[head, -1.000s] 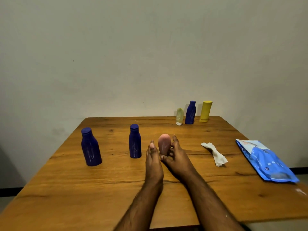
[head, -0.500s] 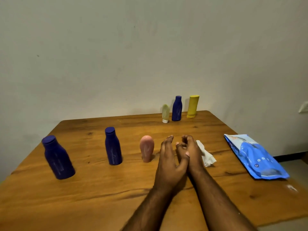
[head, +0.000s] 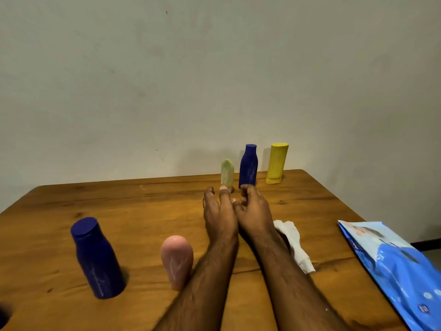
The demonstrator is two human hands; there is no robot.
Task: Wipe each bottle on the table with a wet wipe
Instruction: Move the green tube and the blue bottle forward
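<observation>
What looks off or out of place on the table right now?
Nothing spilled or toppled: all five visible bottles stand upright. Only loose end: the crumpled wet wipe lies on the table beside the right forearm, held by neither hand.

I saw a plain pale wall [head: 214,80] at twelve o'clock, behind a wooden table [head: 143,211]; dim floor at four o'clock.
</observation>
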